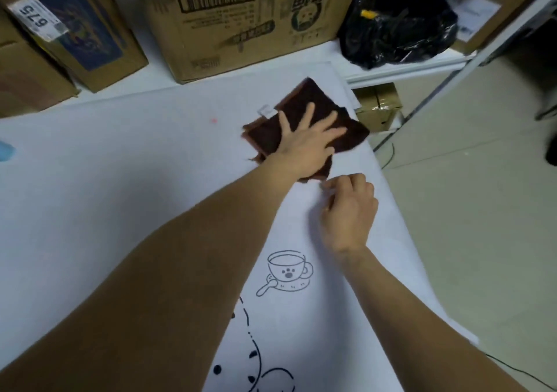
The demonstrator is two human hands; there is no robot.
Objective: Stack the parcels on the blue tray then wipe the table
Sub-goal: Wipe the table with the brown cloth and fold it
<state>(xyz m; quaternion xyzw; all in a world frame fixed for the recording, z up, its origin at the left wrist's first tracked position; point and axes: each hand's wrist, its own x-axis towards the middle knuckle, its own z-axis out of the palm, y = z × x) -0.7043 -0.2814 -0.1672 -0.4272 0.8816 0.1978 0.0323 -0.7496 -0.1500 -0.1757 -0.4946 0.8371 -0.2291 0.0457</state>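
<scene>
**Wipe phase: cloth under left palm, far right of table**

Left hand (307,141) lies flat on the brown cloth (304,114), fingers spread and straight, pressing it onto the white table cover (120,180). Fingers are motion-blurred, so probably mid-stroke. Cloth sits near the table's far right edge, one corner close to the drop-off.

Right hand (349,210) is just beside the cloth's near corner, fingers curled, tips at the table surface. Can't tell if it's pinching the cover, the cloth edge, or nothing.

Handling, my read: cloth is soft, light and folded in layers with ragged edges showing. It'll bunch or unfold if dragged by a corner, so flat palm over the middle is the right hold, with even downward pressure. The cover looks like a loose sheet and may ripple or slide under the stroke, so pinning it with the other hand makes sense.

No parcels or tray clearly in view; a sliver of something blue (6,150) at the left edge, can't identify it. Cardboard boxes (238,20) and a black bag (398,23) sit behind the table
</scene>
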